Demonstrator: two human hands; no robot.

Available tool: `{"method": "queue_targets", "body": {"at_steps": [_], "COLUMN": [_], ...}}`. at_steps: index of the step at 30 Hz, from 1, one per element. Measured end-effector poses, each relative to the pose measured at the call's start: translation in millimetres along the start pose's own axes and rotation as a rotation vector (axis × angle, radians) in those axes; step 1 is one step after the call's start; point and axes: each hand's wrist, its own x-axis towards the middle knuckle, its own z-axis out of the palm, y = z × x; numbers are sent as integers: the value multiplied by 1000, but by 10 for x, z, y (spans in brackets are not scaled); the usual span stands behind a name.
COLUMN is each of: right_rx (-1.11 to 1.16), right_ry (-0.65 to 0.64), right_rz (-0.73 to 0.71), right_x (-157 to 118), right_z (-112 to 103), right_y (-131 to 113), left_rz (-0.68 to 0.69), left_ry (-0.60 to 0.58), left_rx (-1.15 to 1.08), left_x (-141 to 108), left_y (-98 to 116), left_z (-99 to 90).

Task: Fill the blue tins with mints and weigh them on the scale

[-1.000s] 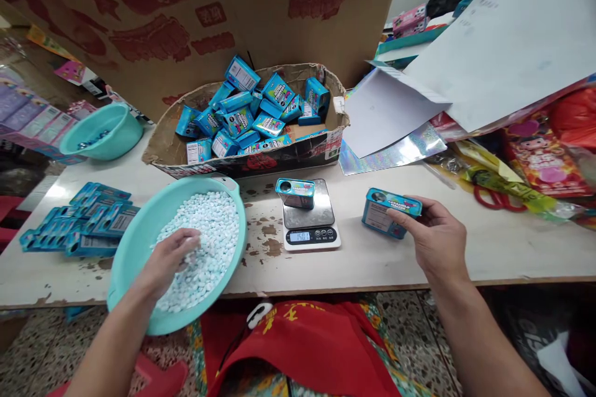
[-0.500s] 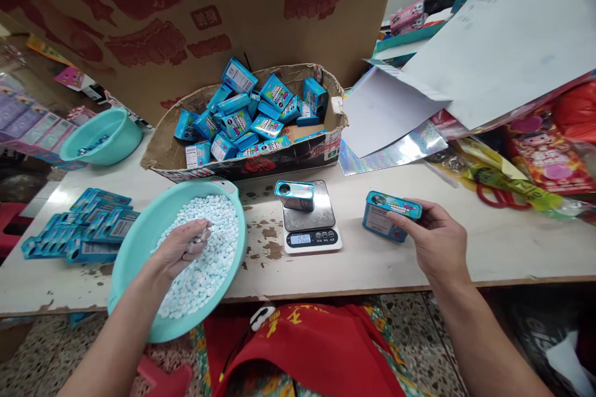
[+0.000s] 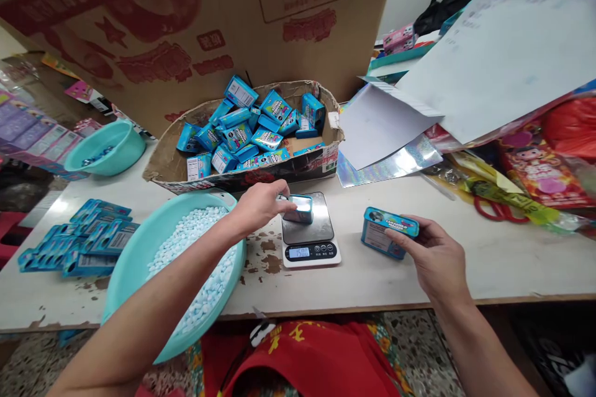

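Observation:
A small blue tin (image 3: 300, 209) stands on the metal plate of a white digital scale (image 3: 311, 253). At the tin's left end is my left hand (image 3: 264, 205), its fingertips pinched together over the opening; what they hold, if anything, is hidden. My right hand (image 3: 435, 251) grips another blue tin (image 3: 384, 236) at its right end, right of the scale. Under my left forearm, a turquoise bowl (image 3: 135, 273) holds many small pale blue and white pieces (image 3: 186, 239).
A torn cardboard tray (image 3: 333, 118) full of blue tins lies behind the scale. Rows of blue tins (image 3: 93, 236) and a smaller turquoise bowl (image 3: 112, 155) are at the left. Papers (image 3: 386, 118) and red scissors (image 3: 500, 211) lie at the right.
My left hand has moved from over the large bowl, right and up, to the tin on the scale. My right hand still holds its tin in about the same place.

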Motion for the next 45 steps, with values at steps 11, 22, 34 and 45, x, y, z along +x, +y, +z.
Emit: {"method": "queue_targets", "body": {"at_steps": [11,22,34,45], "right_rx": [-9,-42,-18,-48], "right_ry": [7,49,24,54], "right_rz": [-38,-107,-112,-103], "right_x": [8,90,-67,-1], "right_z": [-39,-41,89,-19], "right_y": [-22,-3,-161,-39], "left_rz": [-217,-502,-11,108], "left_ry": [204,97,352,183], "left_rx": [-664,-79,-178,-297], "left_x": [-190,-1473,-259,-153], "left_y": [-172,-1419,-93,-286], "left_z": [-109,-20,225,287]}}
